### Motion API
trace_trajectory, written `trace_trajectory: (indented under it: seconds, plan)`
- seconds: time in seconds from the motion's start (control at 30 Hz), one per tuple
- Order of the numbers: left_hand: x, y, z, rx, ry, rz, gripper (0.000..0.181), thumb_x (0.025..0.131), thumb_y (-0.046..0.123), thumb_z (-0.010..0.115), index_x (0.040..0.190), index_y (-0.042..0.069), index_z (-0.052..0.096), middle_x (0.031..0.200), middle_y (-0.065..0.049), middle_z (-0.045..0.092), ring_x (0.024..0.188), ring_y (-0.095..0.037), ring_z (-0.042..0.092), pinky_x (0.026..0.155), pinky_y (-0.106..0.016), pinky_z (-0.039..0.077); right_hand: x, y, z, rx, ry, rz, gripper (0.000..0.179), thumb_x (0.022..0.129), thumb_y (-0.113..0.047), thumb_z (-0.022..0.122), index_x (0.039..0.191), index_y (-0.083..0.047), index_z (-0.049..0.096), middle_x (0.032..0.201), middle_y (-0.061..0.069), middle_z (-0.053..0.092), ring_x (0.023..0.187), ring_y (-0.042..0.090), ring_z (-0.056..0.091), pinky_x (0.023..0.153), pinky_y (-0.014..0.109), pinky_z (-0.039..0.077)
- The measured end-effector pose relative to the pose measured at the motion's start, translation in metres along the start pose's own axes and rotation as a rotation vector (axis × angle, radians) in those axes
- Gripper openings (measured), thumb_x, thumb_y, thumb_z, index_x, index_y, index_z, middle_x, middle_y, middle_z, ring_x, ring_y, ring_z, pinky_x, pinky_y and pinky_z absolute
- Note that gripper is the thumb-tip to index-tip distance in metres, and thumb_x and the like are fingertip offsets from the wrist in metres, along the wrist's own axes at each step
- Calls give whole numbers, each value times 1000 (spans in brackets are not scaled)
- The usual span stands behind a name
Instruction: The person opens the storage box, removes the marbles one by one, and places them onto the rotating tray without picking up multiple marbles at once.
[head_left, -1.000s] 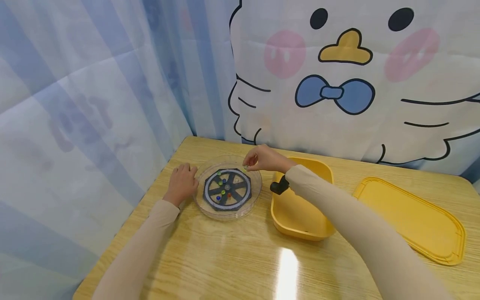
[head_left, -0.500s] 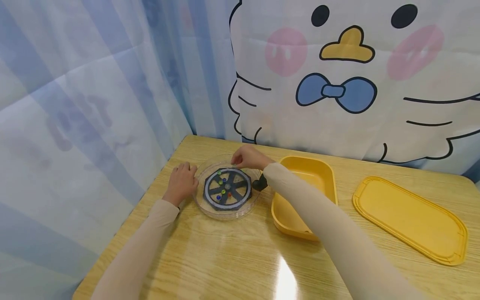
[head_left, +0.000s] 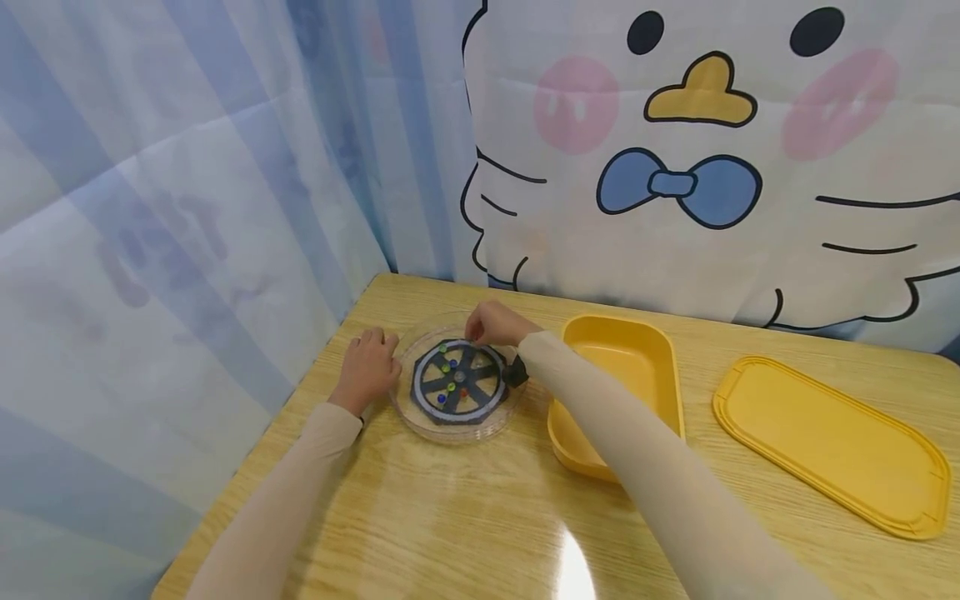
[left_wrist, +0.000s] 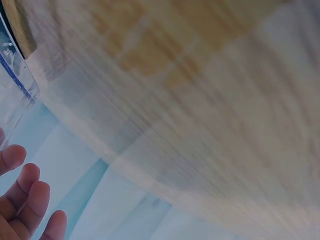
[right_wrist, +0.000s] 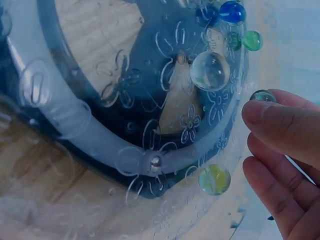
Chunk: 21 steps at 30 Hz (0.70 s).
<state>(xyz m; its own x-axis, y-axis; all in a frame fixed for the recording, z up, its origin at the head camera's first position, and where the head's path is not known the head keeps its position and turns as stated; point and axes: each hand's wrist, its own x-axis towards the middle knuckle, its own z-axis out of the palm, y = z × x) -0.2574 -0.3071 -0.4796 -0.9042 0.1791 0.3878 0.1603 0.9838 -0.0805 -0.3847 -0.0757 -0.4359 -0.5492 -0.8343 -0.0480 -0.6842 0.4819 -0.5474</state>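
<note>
A clear round dish (head_left: 450,435) stands at the far left of the table, with a dark octagonal wheel design (head_left: 454,408) at its middle. Several marbles lie in it, among them a blue marble (right_wrist: 233,12), a clear marble (right_wrist: 210,71) and a yellow-streaked marble (right_wrist: 214,179). My right hand (head_left: 495,323) is over the far side of the dish. Between thumb and finger it pinches a greenish glass marble (right_wrist: 263,95). At the dish's left side my left hand (head_left: 366,371) rests with loosely bent fingers (left_wrist: 39,200), touching the edge.
A yellow open box (head_left: 622,354) stands right of the dish, partly behind my right sleeve (head_left: 630,417). Farther right lies a flat yellow lid (head_left: 832,446). A curtain with a cartoon bird (head_left: 675,250) hangs behind the wooden table (head_left: 450,517).
My right hand has moved left from the dish's right edge, then slightly down toward its inside, with the marble pinched. My left hand has stayed at the dish's side.
</note>
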Motion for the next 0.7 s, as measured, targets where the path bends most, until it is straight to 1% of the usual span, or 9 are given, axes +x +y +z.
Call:
trace_trajectory:
  seconds: [0.17,0.37,0.7]
  plan:
    - [0,-1,0,5,6,7,12,84,8,56,95,2,58,83,-15,51,69,-27,46,64,-42,42,1,-3,1,-29,-29,7,12,80,3,69,90,-1,74,91,11,72,81,20,64,73,28,53]
    - [-1,0,0,4,1,3,14,85,9,56,98,2,58,85,-16,51,70,-27,46,65,-43,42,3,-3,3,-58,-56,46,14,79,4,70,90,-4,75,95,10,72,88,20,66,79,29,54]
    - [-1,0,0,-7,-11,-8,16,85,9,57,99,2,60,83,-14,50,69,-26,43,64,-41,39,6,5,7,-57,-73,43,14,79,2,71,89,-6,75,93,9,73,86,20,67,76,28,55]
